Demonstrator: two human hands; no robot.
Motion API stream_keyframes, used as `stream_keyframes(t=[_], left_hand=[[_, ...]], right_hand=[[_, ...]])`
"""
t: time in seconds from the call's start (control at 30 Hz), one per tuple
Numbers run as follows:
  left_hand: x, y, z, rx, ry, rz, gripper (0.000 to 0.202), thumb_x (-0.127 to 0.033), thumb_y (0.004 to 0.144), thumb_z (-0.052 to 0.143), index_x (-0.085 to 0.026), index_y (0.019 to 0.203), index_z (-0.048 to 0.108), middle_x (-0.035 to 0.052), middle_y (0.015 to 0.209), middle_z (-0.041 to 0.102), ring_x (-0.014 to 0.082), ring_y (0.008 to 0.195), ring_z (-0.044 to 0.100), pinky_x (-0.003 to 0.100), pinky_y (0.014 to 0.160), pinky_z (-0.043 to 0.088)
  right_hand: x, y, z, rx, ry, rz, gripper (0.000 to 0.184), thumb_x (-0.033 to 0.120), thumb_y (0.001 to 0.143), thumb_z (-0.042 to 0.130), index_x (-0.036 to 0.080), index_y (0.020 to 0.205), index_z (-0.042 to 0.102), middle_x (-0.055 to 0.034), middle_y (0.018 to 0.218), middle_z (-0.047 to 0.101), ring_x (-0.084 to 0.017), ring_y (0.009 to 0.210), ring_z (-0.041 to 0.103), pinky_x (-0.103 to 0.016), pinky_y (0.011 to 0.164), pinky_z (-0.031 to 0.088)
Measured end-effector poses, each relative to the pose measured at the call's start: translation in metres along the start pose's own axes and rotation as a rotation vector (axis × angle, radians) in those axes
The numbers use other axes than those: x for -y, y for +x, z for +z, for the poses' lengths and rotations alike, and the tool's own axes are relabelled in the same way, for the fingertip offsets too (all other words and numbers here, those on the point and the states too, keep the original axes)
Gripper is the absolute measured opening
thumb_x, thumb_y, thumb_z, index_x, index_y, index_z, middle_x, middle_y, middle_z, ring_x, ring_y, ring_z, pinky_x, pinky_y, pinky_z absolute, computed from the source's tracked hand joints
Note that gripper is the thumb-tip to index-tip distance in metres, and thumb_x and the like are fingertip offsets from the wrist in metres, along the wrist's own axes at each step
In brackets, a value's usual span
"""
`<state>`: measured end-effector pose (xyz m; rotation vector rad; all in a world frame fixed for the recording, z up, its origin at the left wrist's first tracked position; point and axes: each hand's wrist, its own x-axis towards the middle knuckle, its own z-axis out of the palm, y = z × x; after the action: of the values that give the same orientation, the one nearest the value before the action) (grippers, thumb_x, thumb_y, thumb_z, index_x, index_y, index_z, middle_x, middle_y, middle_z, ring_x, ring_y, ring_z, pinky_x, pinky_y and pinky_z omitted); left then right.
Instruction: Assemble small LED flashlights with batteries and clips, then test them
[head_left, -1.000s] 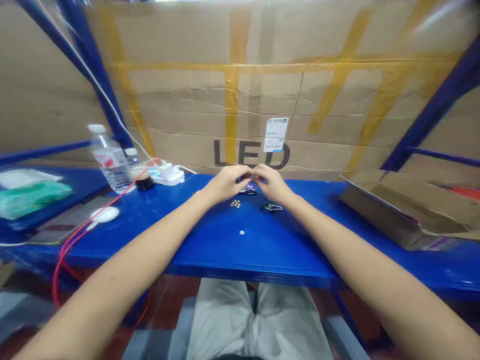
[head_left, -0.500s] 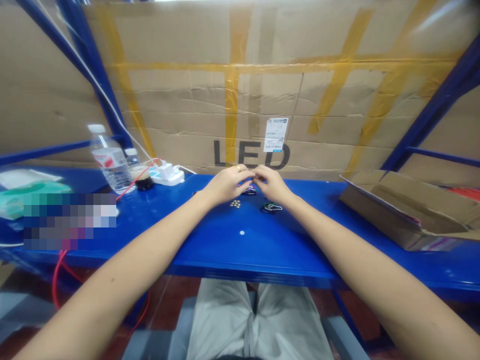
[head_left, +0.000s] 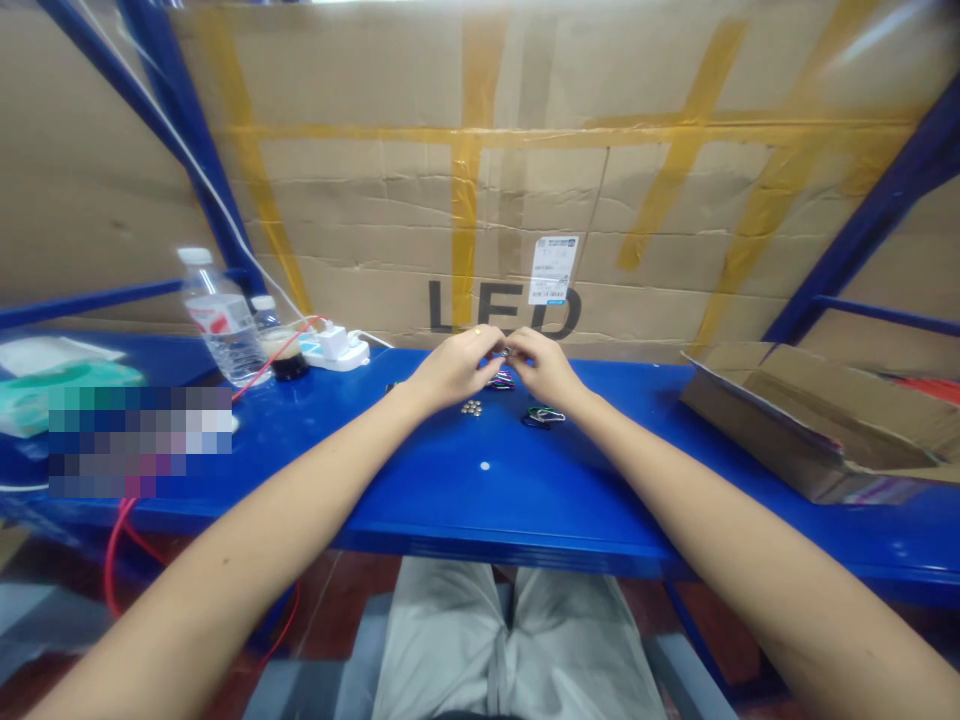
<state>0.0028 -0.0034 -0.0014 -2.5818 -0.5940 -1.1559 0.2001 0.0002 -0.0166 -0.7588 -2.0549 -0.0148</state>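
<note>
Two bare hands meet over a blue table [head_left: 525, 515]; clock directions are taken from their meeting point, twelve lying away from the person. At nine o'clock, well apart, stand a clear water bottle [head_left: 219, 320] and, nearer, a white power strip [head_left: 341, 352]. The left hand [head_left: 457, 366] comes in from eight o'clock, thumb and forefinger pinched at the tips; how its other fingers stand cannot be told. At seven o'clock, near its wrist, lies a cluster of small round metal parts [head_left: 472, 408]. At six, partly hidden, is a purplish pile [head_left: 501, 381]. At the centre, between both sets of fingertips, a small metallic piece [head_left: 507, 351] glints; half a second earlier the closed fingertips covered it. The right hand [head_left: 546, 364] comes in from four o'clock, its thumb and forefinger pinching at the same piece, the other fingers curled. At five o'clock lie dark and silver clips [head_left: 543, 417]; between three and four, well apart, an open cardboard box [head_left: 754, 430]. The cluster and clips lie as they did a second ago, so the change appears confined to the grip: the piece is probably being turned or adjusted, with the handling seemingly unfinished.
</note>
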Motion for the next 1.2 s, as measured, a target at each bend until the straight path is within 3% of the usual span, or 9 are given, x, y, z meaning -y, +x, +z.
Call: stream_keyframes(t=[0.3,0.53,0.67,0.83,0.93,1.03,1.2], left_hand=[[0.002,-0.001,0.003,-0.039,0.094,0.124,0.019,-0.017,0.097,0.048,-0.017,0.107,0.064,0.0091,0.100,0.065,0.0169,0.090,0.064,0.032,0.080,0.055],[-0.004,0.000,0.002,0.050,0.105,-0.002,0.006,-0.016,0.095,0.051,-0.015,0.092,0.056,0.0082,0.092,0.061,0.0183,0.085,0.063,0.032,0.078,0.054],[-0.002,-0.002,0.004,0.002,0.023,-0.061,0.003,-0.018,0.095,0.053,-0.017,0.094,0.051,0.0049,0.086,0.060,0.0170,0.079,0.062,0.030,0.072,0.052],[-0.005,-0.001,0.001,-0.011,-0.032,-0.031,0.003,-0.018,0.093,0.055,-0.018,0.095,0.052,0.0059,0.091,0.063,0.0171,0.083,0.063,0.031,0.076,0.051],[-0.004,0.002,-0.006,0.008,-0.064,-0.137,0.009,-0.019,0.090,0.055,-0.017,0.099,0.056,0.0058,0.091,0.066,0.0165,0.080,0.063,0.029,0.073,0.049],[0.005,0.001,-0.012,0.137,-0.049,-0.254,0.014,-0.016,0.087,0.052,-0.017,0.095,0.063,0.0059,0.088,0.070,0.0169,0.077,0.062,0.029,0.071,0.047],[0.023,-0.009,-0.009,0.654,-0.133,-0.382,0.021,-0.015,0.078,0.054,-0.018,0.083,0.074,0.0048,0.080,0.074,0.0160,0.067,0.062,0.028,0.066,0.044]], right_hand=[[-0.001,0.000,0.000,0.007,0.009,0.016,0.016,0.012,0.087,0.052,0.019,0.091,0.066,-0.0046,0.086,0.060,-0.019,0.080,0.056,-0.032,0.075,0.045],[0.005,0.000,0.000,0.036,-0.012,-0.015,0.017,0.007,0.081,0.051,0.019,0.081,0.062,-0.0046,0.081,0.057,-0.019,0.078,0.053,-0.032,0.074,0.044],[0.008,0.001,0.000,0.021,0.003,0.027,0.018,0.007,0.081,0.051,0.019,0.086,0.063,-0.0057,0.087,0.060,-0.019,0.079,0.055,-0.032,0.075,0.044],[0.009,0.002,-0.001,0.023,0.042,0.048,0.019,0.007,0.080,0.051,0.019,0.086,0.063,-0.0054,0.088,0.061,-0.018,0.080,0.056,-0.032,0.075,0.045],[0.009,0.002,0.000,0.055,0.074,0.151,0.010,0.012,0.081,0.056,0.018,0.083,0.063,-0.0037,0.082,0.062,-0.018,0.076,0.056,-0.032,0.073,0.045],[0.007,0.002,0.001,0.134,0.160,0.325,0.005,0.018,0.082,0.061,0.018,0.078,0.059,-0.0013,0.073,0.061,-0.017,0.068,0.056,-0.032,0.067,0.045],[0.006,0.001,-0.001,0.302,0.367,0.596,0.010,0.016,0.080,0.065,0.017,0.085,0.056,-0.0042,0.074,0.068,-0.017,0.063,0.062,-0.027,0.054,0.044]])
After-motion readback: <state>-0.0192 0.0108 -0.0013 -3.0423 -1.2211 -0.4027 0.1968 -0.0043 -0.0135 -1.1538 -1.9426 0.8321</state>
